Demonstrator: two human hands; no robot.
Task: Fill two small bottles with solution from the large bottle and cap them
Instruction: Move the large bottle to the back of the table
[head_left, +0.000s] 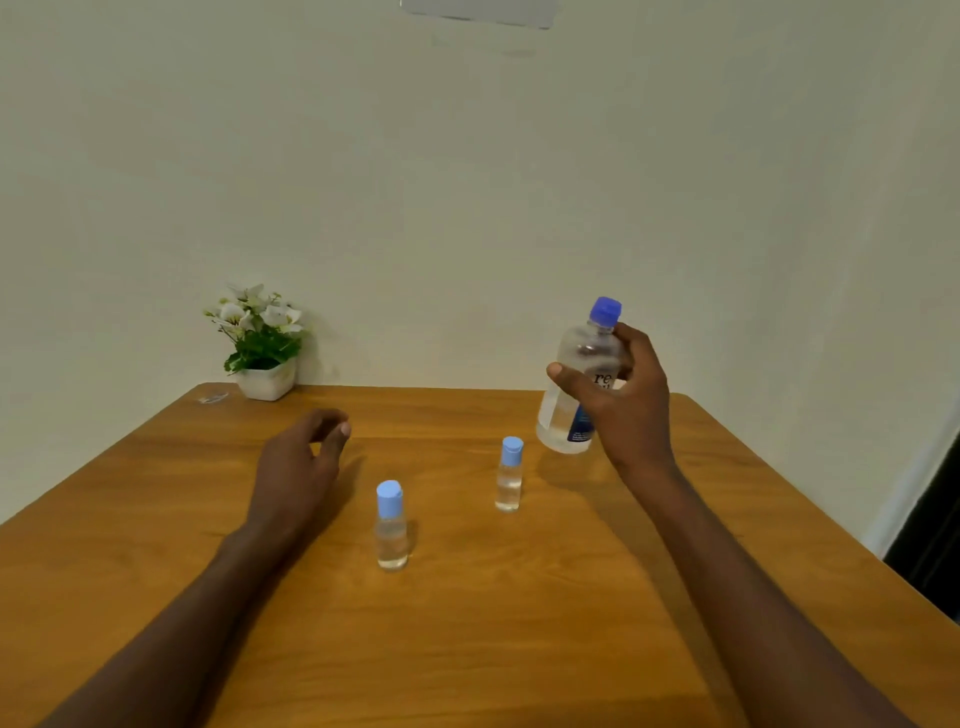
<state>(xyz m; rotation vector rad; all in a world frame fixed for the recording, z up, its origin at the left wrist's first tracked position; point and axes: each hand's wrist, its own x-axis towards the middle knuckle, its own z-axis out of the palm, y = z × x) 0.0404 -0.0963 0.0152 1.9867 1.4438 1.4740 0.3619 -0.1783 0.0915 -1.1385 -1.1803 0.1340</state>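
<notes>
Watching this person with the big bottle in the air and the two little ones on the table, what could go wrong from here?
1. The large bottle is held tilted above the table in the right hand alone; a slip could drop it onto the farther small bottle just below.
2. Both small bottles are narrow and upright; the left hand or a forearm could tip the nearer small bottle.

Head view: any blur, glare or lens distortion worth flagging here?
Head view: wide-angle bend shows along the table edges; the right hand and large bottle look slightly soft; lighting is dim and even, with faint shadows beside the small bottles and no strong glare.
</notes>
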